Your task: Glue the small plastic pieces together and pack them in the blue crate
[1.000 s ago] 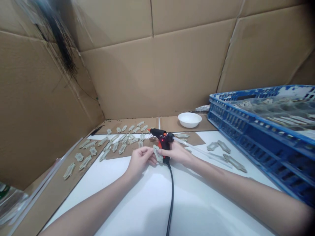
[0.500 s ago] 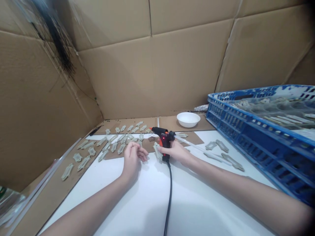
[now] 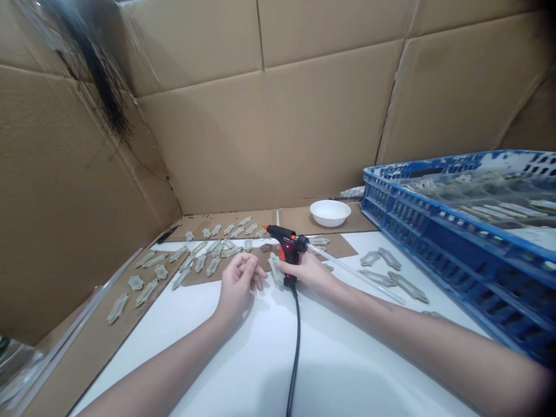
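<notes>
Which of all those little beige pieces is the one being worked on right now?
The beige piece held by the right hand, right beside the glue gun; the other pieces lie loose, touched by neither hand.

Glue gun: black-and-orange hot glue gun point(image 3: 286, 244), grip down, nozzle pointing left, red light lit, clear glue stick point(image 3: 356, 274) trailing right.
Piece: beige notched piece point(image 3: 276, 270), tilted, just left of the gun.
Right hand point(image 3: 309, 272): around the grip.
Left hand point(image 3: 237, 289): fingers curled, just left of the piece.

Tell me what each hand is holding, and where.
The right hand holds a beige piece at its edge with the fingertips, beside the glue gun's grip. Whether it also holds the gun cannot be told. The left hand holds nothing.
</notes>
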A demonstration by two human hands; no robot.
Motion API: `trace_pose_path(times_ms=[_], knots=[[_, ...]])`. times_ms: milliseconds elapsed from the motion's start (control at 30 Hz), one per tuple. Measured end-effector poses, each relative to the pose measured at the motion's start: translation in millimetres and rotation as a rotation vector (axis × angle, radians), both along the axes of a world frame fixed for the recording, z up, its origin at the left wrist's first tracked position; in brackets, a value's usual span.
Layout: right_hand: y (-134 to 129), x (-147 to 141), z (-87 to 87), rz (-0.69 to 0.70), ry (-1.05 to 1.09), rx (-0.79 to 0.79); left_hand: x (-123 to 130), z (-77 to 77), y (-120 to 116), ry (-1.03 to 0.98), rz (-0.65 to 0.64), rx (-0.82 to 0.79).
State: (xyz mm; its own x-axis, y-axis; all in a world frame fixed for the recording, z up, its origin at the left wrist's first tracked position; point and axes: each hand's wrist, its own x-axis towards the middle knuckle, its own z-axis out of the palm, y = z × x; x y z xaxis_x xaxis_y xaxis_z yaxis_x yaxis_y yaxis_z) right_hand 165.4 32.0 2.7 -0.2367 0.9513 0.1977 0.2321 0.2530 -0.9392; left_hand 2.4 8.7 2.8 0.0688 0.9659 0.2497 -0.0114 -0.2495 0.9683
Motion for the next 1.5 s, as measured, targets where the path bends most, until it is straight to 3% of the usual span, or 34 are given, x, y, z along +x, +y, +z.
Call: trace_pose_path(times_ms=[600,1233,1500], knots=[[-1.2,0.0,-1.3,-0.055,0.055,-0.044,1.1,3.1,-5.6,0.059,-0.003,0.045],[3.8,0.4,-9.4,-0.035,0.058,0.009,-0.4,2.9,-4.2,0.084,0.018,0.079],[1.3,-0.3,-6.2,-0.051,0.044,0.017,-2.6,-0.2,0.3,0.004,0.088,-0.018]])
